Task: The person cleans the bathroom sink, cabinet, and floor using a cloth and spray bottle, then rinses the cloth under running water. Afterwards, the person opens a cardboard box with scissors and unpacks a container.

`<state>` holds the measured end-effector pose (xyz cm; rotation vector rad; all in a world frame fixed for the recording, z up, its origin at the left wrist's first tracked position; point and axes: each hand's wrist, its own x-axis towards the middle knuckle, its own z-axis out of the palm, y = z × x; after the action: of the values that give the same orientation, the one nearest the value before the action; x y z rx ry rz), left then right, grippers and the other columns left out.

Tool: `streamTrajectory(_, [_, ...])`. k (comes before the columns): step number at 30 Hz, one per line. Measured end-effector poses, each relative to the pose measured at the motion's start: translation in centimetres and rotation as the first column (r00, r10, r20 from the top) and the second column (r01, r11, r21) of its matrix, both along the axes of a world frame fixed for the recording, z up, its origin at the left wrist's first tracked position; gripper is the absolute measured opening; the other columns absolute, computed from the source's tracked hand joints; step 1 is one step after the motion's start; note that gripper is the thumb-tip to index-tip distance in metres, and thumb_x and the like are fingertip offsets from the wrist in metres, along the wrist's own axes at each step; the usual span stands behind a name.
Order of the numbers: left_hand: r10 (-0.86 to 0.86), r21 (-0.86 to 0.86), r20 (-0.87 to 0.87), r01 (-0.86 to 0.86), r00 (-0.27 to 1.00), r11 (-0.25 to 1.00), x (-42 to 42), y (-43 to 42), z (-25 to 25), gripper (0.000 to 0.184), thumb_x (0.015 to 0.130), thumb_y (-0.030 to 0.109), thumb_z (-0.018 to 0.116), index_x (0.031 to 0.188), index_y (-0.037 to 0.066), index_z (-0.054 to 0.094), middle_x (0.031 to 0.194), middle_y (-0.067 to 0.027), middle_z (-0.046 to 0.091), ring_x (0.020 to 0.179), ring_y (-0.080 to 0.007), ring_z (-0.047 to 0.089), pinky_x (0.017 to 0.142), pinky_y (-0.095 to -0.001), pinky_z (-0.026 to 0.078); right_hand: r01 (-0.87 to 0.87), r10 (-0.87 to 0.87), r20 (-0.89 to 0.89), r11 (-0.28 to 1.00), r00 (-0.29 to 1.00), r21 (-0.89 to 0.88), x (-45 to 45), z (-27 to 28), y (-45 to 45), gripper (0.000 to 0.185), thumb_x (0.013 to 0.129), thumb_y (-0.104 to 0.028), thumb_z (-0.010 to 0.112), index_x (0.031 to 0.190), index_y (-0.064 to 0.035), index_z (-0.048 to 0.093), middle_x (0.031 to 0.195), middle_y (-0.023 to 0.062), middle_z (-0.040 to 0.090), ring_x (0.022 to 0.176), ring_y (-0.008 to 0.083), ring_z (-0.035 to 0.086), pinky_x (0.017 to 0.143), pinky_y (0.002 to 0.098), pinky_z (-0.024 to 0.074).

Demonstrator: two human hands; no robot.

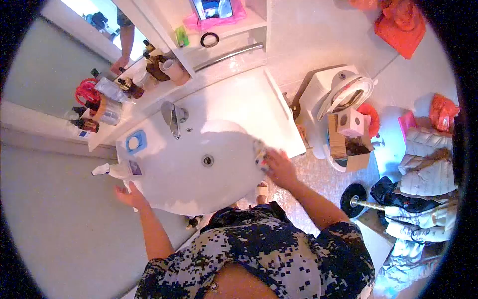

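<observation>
My right hand (281,169) presses a small patterned cloth (259,150) against the right side of the white sink basin (219,187). The cloth is partly hidden and blurred, with dark and light patches. On the other side, my left hand (131,196) is at the basin's left edge, fingers apart and holding nothing. Just above it a white spray bottle (118,171) lies on the sink's rim. A blue soap dish (135,142) with a pale bar sits at the back left corner. The chrome faucet (172,119) stands behind the drain (207,160).
Bottles and jars (130,88) line the shelf under the mirror (107,32). At the right are a toilet (326,92) with its lid up, an open cardboard box (358,163), and a rack of clothes (423,174). A phone (213,9) rests on the upper shelf.
</observation>
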<state>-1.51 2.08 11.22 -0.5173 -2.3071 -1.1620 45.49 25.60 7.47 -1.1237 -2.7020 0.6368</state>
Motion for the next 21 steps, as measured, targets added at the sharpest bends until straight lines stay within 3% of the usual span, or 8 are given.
streamTrajectory(2, [-0.102,0.095,0.132,0.090,0.986,0.991,3.1,1.9,1.2,0.061,0.075,0.007,0.068,0.127,0.000,0.038,0.125,-0.0160,0.041,0.108,-0.0277,0.045,0.088,-0.0361,0.041,-0.091,0.114,-0.094,0.972,0.989,0.218,0.2,-2.2,-2.5,0.042,0.076,-0.034,0.063,0.110,-0.0106,0.058,0.128,0.0109,0.047,0.123,0.0283,0.038,0.103,0.0496,0.0271])
streamTrajectory(5, [-0.278,0.143,0.167,0.255,0.946,0.956,4.0,4.5,1.7,0.054,0.078,0.003,0.062,0.128,0.004,0.040,0.126,-0.0126,0.041,0.107,-0.0265,0.047,0.087,-0.0373,0.040,-0.022,0.028,0.147,0.999,0.989,-0.047,-0.5,0.8,1.4,0.042,0.073,-0.031,0.064,0.108,-0.0096,0.059,0.128,0.0085,0.048,0.121,0.0242,0.042,0.103,0.0478,0.0272])
streamTrajectory(6, [-0.362,0.110,0.153,0.348,0.919,0.931,4.8,5.8,2.1,0.054,0.078,0.003,0.061,0.128,0.004,0.040,0.126,-0.0119,0.041,0.107,-0.0260,0.047,0.087,-0.0376,0.040,0.152,-0.118,-0.121,0.935,0.986,0.322,1.1,-3.2,3.0,0.040,0.072,-0.028,0.064,0.107,-0.0098,0.060,0.123,0.0111,0.051,0.114,0.0256,0.047,0.097,0.0471,0.0328])
streamTrajectory(7, [-0.458,0.074,0.154,0.452,0.875,0.889,6.0,7.5,2.4,0.053,0.079,0.002,0.060,0.128,0.005,0.040,0.126,-0.0112,0.042,0.107,-0.0255,0.047,0.086,-0.0380,0.040,0.322,-0.234,-0.251,0.853,0.939,0.410,2.1,-0.9,4.0,0.040,0.071,-0.025,0.063,0.108,-0.0082,0.059,0.120,0.0141,0.053,0.108,0.0267,0.051,0.091,0.0467,0.0368])
streamTrajectory(10, [-0.633,0.030,0.357,0.669,0.687,0.743,8.8,10.1,0.6,0.051,0.080,0.005,0.060,0.127,0.006,0.041,0.126,-0.0095,0.043,0.106,-0.0230,0.049,0.085,-0.0365,0.040,0.480,-0.479,-0.048,0.877,0.876,0.011,0.2,-3.2,3.3,0.032,0.070,-0.020,0.062,0.100,-0.0068,0.060,0.107,0.0136,0.057,0.103,0.0298,0.051,0.086,0.0398,0.0420])
streamTrajectory(11, [-0.695,0.083,0.389,0.728,0.605,0.680,10.3,10.8,-0.2,0.050,0.080,0.006,0.061,0.126,0.006,0.042,0.125,-0.0089,0.043,0.104,-0.0225,0.050,0.083,-0.0356,0.041,0.450,-0.478,-0.218,0.877,0.851,-0.167,-1.4,-3.7,1.1,0.025,0.069,-0.016,0.063,0.092,-0.0070,0.061,0.102,0.0115,0.058,0.097,0.0302,0.053,0.084,0.0385,0.0441])
streamTrajectory(16, [-0.767,-0.108,0.534,0.928,0.356,0.356,19.2,12.2,-1.4,0.048,0.082,0.009,0.061,0.126,0.005,0.042,0.124,-0.0102,0.043,0.101,-0.0219,0.051,0.079,-0.0335,0.044,-0.207,0.211,-0.182,0.977,0.960,0.043,-9.1,-2.9,-10.3,0.026,0.076,-0.033,0.059,0.094,-0.0151,0.062,0.098,0.0059,0.058,0.095,0.0238,0.054,0.088,0.0445,0.0386])
streamTrajectory(21, [-0.740,0.196,0.672,0.972,-0.037,0.129,18.6,12.6,-8.2,0.047,0.084,0.015,0.060,0.126,0.005,0.042,0.121,-0.0154,0.043,0.104,-0.0250,0.050,0.081,-0.0356,0.045,-0.261,0.281,-0.159,0.956,0.947,0.135,-8.3,-3.6,-9.7,0.033,0.076,-0.035,0.058,0.104,-0.0182,0.059,0.111,0.0033,0.055,0.105,0.0235,0.051,0.092,0.0461,0.0350])
